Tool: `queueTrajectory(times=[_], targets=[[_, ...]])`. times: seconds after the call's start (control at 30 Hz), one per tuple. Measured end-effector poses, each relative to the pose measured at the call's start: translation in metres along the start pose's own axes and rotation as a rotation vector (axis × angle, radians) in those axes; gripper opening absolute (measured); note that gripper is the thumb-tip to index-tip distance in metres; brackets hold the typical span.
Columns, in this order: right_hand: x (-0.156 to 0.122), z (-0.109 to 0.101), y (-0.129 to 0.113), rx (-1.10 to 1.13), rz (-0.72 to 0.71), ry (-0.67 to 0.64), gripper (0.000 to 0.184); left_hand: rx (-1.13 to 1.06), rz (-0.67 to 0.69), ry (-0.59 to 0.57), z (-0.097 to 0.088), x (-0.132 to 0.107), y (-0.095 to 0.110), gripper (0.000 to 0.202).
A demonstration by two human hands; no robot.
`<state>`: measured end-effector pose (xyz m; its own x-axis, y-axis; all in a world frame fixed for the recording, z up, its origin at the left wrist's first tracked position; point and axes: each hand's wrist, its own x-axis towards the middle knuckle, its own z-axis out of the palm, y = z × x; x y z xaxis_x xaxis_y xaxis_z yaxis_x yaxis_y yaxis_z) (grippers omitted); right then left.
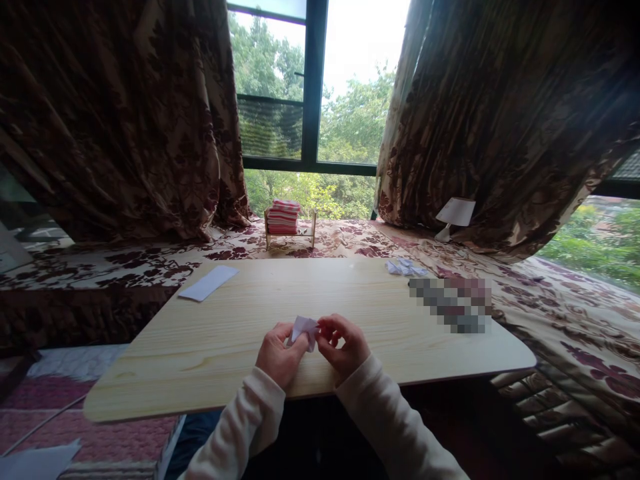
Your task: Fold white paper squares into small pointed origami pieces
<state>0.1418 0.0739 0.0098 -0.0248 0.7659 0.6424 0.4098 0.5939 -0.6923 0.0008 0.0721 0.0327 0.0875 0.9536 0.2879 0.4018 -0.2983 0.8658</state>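
A small folded piece of white paper (303, 328) is held just above the near edge of the wooden table. My left hand (281, 355) grips it from the left, with the thumb across its front. The fingers of my right hand (344, 343) are curled into a pinch at the paper's right edge. Part of the paper is hidden behind the left thumb, so its full folded shape does not show.
A stack of white paper (209, 283) lies at the left of the pale wooden table (240, 347). Several folded paper pieces (404, 267) sit at the far right, by a blurred-out patch. Behind are a small rack with striped towels (283, 219) and a white lamp (455, 212).
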Motion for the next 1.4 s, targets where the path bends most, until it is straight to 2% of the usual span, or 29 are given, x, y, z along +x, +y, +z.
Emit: queueTrajectory(times=[0.27, 0.43, 0.73, 0.9, 1.07, 1.4], targets=[[-0.001, 0.001, 0.0, -0.002, 0.003, -0.02, 0.005, 0.016, 0.006, -0.009, 0.001, 0.0, 0.0, 0.019], [-0.001, 0.001, -0.002, -0.053, -0.016, -0.038, 0.006, 0.036, 0.035, -0.035, 0.002, 0.0, -0.002, 0.019], [-0.004, -0.005, -0.011, -0.404, -0.28, 0.013, 0.018, 0.017, 0.041, -0.043, 0.003, 0.001, -0.007, 0.02], [-0.004, -0.006, -0.011, -0.495, -0.377, 0.004, 0.02, 0.005, 0.037, -0.07, 0.001, 0.001, -0.003, 0.021], [-0.004, -0.006, -0.01, -0.524, -0.384, -0.009, 0.02, -0.01, 0.027, -0.077, 0.0, 0.001, 0.0, 0.021], [-0.003, -0.006, -0.011, -0.507, -0.302, -0.006, 0.012, 0.083, 0.079, -0.052, 0.004, 0.001, -0.004, 0.019]])
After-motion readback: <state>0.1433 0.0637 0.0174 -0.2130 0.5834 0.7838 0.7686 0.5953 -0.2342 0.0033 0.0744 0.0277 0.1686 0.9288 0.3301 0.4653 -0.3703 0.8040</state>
